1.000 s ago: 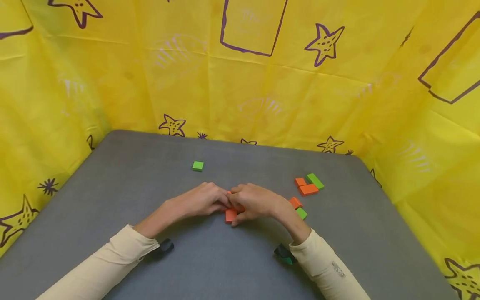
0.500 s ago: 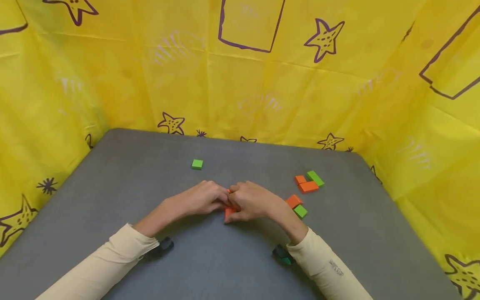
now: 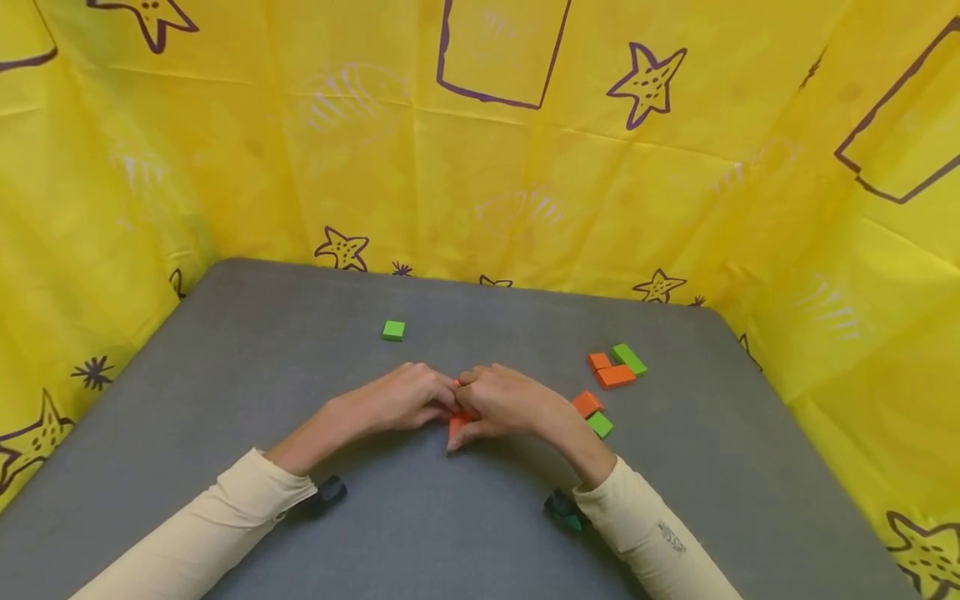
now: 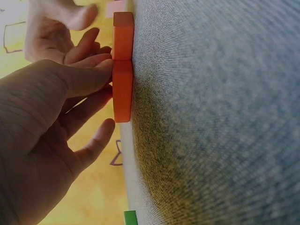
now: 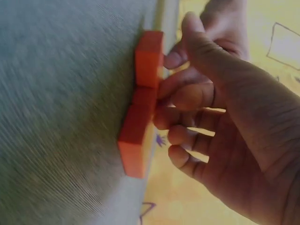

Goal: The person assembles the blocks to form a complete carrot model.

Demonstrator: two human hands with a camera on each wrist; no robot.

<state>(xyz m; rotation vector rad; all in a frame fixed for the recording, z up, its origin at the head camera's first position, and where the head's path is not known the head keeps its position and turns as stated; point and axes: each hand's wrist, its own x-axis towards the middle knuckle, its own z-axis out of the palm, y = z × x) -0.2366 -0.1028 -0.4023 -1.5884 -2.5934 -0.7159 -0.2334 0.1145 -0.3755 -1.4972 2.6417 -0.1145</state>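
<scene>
Orange blocks: here they are, the orange blocks (image 4: 123, 89), down on the grey desk (image 3: 262, 350), right between the two hands and mostly covered by fingers from above.
Seam: the left wrist camera catches two of them meeting end to end, no gap showing at that joint; the right wrist camera makes it three in line, a short one in the middle.
Long axis: the blocks run lengthwise along that line; just how it turns across the desk is hidden under the hands.
Left hand: the left hand (image 3: 408, 397) comes in from the left, thumb and fingertips touching the top edge by the seam. Pinching or merely pressing? Cannot tell.
Right hand: the right hand (image 3: 504, 404) arches over from the right, fingers loosely bent with tips at the blocks, thumb well clear in its own wrist view, so it looks to be grasping nothing.
Nearer hand: a dead heat at the blocks, both there, fingertips almost meeting.
Green square: the lone green square (image 3: 393, 331) sits far and left, closer to the left hand.
Right side: an orange block (image 3: 587, 404) touches a green block (image 3: 600, 426), just beside the right wrist.
</scene>
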